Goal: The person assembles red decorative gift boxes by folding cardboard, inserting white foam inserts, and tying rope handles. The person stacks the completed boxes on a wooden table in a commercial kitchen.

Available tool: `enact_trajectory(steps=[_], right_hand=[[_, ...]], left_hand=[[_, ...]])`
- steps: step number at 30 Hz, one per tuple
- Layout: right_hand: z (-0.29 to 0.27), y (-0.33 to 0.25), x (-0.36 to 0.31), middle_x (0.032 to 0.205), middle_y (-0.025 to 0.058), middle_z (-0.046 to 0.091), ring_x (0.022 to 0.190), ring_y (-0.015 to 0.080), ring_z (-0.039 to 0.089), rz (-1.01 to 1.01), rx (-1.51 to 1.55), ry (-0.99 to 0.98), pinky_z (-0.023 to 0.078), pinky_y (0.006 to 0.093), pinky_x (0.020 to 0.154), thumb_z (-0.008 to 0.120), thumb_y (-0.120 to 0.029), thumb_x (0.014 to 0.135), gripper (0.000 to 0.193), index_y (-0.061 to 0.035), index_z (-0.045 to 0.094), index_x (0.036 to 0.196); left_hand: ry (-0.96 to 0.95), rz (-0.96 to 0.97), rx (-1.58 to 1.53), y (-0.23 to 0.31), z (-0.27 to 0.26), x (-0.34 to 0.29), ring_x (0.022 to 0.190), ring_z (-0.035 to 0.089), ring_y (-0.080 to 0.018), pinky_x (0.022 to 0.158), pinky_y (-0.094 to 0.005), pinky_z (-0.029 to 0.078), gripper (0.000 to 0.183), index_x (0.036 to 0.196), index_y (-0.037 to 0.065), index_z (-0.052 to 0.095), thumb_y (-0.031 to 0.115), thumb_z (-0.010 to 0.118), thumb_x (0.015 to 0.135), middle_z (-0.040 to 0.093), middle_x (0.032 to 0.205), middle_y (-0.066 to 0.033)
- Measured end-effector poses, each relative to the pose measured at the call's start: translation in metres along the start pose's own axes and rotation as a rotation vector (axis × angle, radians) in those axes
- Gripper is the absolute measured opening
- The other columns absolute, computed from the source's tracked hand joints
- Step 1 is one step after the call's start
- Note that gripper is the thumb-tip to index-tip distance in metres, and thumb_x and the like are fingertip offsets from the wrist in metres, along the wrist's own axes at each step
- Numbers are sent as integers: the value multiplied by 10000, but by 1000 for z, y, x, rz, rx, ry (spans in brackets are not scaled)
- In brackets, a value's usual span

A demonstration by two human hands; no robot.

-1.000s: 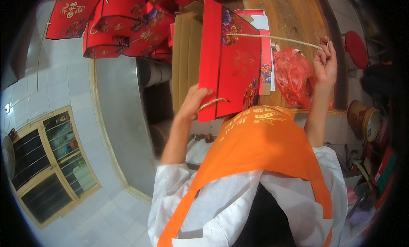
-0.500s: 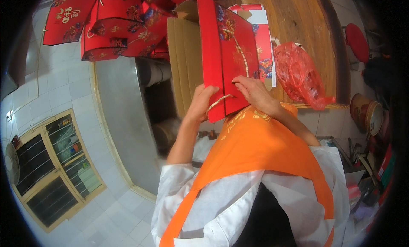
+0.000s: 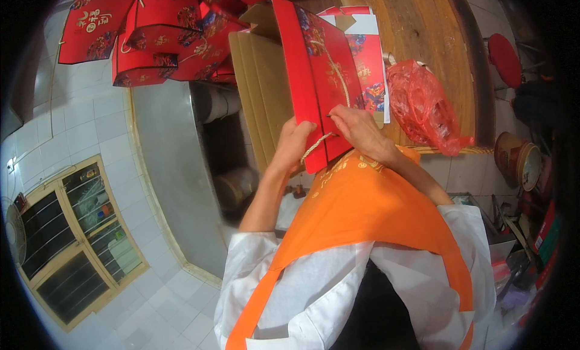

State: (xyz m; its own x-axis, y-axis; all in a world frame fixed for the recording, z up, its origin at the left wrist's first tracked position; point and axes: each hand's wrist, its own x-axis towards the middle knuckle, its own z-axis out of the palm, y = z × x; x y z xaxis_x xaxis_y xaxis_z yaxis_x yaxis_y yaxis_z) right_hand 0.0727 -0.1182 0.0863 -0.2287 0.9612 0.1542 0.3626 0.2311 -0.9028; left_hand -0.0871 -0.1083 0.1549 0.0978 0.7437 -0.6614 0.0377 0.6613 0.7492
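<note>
A red printed cardboard gift box (image 3: 295,78) stands tilted in front of my orange apron, its brown inner flaps (image 3: 261,87) spread out on the left. My left hand (image 3: 292,146) grips the box's near left edge, thumb on the red face and fingers hidden behind. Beside it a pale rope handle (image 3: 315,147) loops out from the panel. My right hand (image 3: 362,132) is closed in a pinch against the red face; a small dark tip pokes out at its fingertips, too small to name. A longer rope cord (image 3: 337,78) runs along the panel above that hand.
Several finished red boxes (image 3: 158,39) are piled at the far left. Flat printed sheets (image 3: 370,63) and a red plastic bag (image 3: 423,105) lie on the wooden table (image 3: 417,24). Right of the table are a red stool (image 3: 505,60) and a bucket (image 3: 524,163).
The box has leaned a little more to the left at its top, and its lower corner has shifted slightly right. Both hands keep their hold, with the left one moved slightly right.
</note>
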Motion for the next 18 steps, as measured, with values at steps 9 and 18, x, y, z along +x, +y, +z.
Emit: enact_trajectory(steps=[9,18], right_hand=[[-14,-2,4,725,133,542,728,311,557,-79,-292,-203,443,408,609,495,-37,716,109,-27,465,821],[-25,-4,0,749,125,542,732,284,560,-182,-493,-219,464,377,630,491,-45,714,110,-23,473,820]], left_hand=[[-79,60,28,-1,16,4,789,489,-101,722,-246,405,287,1037,-10,492,75,407,776,548,894,-38],[-64,140,113,-17,31,17,782,467,-103,720,-252,398,302,1034,-10,498,88,397,767,537,868,-41]])
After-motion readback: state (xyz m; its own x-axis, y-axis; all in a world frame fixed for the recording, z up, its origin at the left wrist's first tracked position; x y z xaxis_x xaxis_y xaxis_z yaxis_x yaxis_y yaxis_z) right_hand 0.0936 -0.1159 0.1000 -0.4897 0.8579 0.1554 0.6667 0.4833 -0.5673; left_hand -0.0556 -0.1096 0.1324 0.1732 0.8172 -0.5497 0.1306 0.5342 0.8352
